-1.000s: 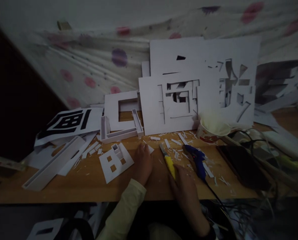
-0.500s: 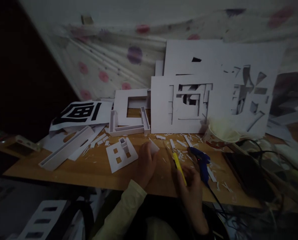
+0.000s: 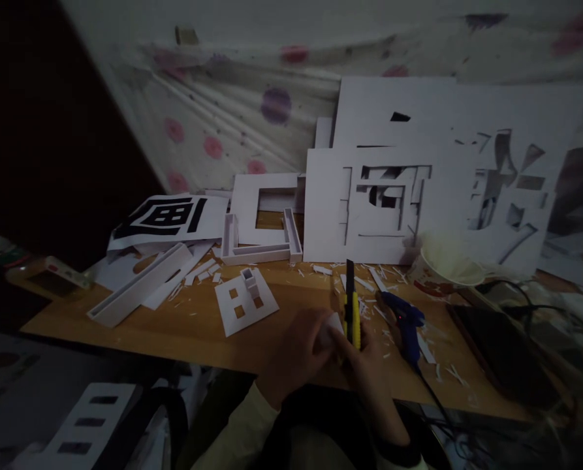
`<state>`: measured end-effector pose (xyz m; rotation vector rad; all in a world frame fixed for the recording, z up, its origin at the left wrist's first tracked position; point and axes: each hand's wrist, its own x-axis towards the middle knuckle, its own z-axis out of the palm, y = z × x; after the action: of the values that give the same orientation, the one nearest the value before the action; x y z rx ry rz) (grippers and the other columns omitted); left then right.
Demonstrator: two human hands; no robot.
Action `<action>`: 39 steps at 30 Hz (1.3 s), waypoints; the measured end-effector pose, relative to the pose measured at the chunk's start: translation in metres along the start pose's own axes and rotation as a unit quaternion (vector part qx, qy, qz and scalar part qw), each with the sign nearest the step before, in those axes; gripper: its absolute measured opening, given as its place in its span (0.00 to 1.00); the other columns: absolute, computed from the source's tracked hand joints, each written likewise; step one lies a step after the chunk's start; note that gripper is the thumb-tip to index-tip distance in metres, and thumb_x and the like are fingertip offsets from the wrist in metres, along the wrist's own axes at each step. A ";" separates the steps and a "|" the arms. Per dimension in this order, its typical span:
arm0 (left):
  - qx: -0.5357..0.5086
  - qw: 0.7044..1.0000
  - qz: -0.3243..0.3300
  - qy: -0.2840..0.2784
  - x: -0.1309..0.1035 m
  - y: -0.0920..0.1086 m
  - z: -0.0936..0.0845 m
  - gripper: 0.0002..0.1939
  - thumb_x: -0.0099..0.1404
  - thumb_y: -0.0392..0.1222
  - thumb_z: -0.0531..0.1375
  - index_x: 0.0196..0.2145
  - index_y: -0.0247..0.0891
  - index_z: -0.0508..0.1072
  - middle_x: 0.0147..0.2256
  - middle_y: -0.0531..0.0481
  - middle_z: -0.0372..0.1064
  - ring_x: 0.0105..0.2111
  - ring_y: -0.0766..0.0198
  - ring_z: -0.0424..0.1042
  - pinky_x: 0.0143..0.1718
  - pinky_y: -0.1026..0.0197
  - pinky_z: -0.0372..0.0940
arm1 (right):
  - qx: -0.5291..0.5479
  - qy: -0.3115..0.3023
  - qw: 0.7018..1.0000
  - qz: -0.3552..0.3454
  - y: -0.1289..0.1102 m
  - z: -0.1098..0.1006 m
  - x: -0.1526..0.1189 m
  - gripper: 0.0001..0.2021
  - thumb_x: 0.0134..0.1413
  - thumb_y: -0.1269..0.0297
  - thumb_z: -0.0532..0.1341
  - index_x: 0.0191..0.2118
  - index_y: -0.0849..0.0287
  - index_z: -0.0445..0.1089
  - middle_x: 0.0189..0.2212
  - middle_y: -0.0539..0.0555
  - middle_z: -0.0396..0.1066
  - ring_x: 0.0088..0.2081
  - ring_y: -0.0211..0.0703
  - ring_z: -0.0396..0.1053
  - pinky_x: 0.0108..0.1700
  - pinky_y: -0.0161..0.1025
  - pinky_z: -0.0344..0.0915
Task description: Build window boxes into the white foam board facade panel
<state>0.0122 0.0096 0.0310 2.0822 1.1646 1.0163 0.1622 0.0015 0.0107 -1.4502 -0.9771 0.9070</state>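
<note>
At the desk's near edge, both forearms come up from below and the hands meet: the left hand [image 3: 303, 343] angles in with fingers curled, pinching a small white piece [image 3: 331, 326], and the right hand [image 3: 364, 356] has its thumb up against that same piece, its other fingers closed round a yellow cutter [image 3: 354, 320], blade pointing away! Fingers cover much of the piece, so its full shape is hard to read; the gloom blurs the grip, and the cutter's lower end is hidden in the palm. Just left on the desk [image 3: 193, 343], a white panel [image 3: 249, 320] with square holes carries a little upright box [image 3: 249, 282]; to the right, a blue glue gun [image 3: 409, 339] lies among white scraps [image 3: 364, 284], a dark flat slab [image 3: 506, 359] beyond it. Farther back, a channel frame [image 3: 262, 253] sits before a board with a square opening [image 3: 245, 209], a bowl [image 3: 435, 277] partly blocks the big cut-out boards [image 3: 320, 209], and behind them hangs spotted sheeting [image 3: 232, 124]
</note>
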 end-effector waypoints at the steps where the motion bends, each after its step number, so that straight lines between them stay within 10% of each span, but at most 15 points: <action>1: -0.004 1.000 0.000 0.000 -0.001 0.001 -0.001 0.25 0.64 0.34 0.62 0.58 0.41 0.66 0.54 0.44 0.71 0.55 0.55 0.70 0.58 0.49 0.67 | -0.009 0.001 1.000 0.003 0.001 -0.001 0.000 0.24 0.40 0.48 0.71 0.40 0.58 0.71 0.31 0.52 0.73 0.33 0.48 0.72 0.36 0.43 0.71; 16: -0.115 0.977 -0.159 0.088 -0.007 -0.024 -0.006 0.14 0.69 0.40 0.55 0.49 0.42 0.76 0.48 0.46 0.78 0.48 0.57 0.77 0.51 0.54 0.70 | -0.074 -0.012 0.997 -0.025 0.000 0.001 -0.003 0.17 0.49 0.46 0.66 0.33 0.56 0.69 0.23 0.48 0.68 0.25 0.42 0.65 0.26 0.37 0.66; 20: -0.066 0.966 -0.172 0.181 0.011 -0.029 -0.020 0.14 0.70 0.39 0.54 0.51 0.40 0.71 0.47 0.44 0.78 0.46 0.57 0.78 0.47 0.54 0.72 | -0.136 -0.004 0.988 -0.078 0.001 -0.005 -0.008 0.18 0.55 0.48 0.62 0.44 0.57 0.70 0.35 0.55 0.75 0.36 0.48 0.73 0.38 0.42 0.72; 26: 0.024 0.972 -0.174 0.157 0.015 -0.047 -0.010 0.09 0.71 0.42 0.55 0.44 0.42 0.75 0.43 0.48 0.79 0.43 0.57 0.78 0.48 0.52 0.71 | -0.203 -0.059 0.965 -0.158 0.007 -0.009 -0.032 0.25 0.64 0.62 0.55 0.66 0.54 0.58 0.62 0.60 0.67 0.60 0.50 0.68 0.58 0.47 0.69; 39: -0.049 0.947 -0.231 0.218 0.014 -0.055 0.000 0.07 0.65 0.44 0.59 0.39 0.40 0.73 0.38 0.48 0.78 0.39 0.59 0.78 0.44 0.54 0.72 | -0.236 -0.171 0.935 -0.201 0.012 0.004 -0.033 0.31 0.60 0.77 0.50 0.67 0.51 0.60 0.54 0.60 0.74 0.50 0.48 0.76 0.44 0.41 0.77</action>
<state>-0.0086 0.0478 -0.0048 1.4343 1.6794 1.2943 0.1470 -0.0284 -0.0014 -1.4194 -1.7743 0.6517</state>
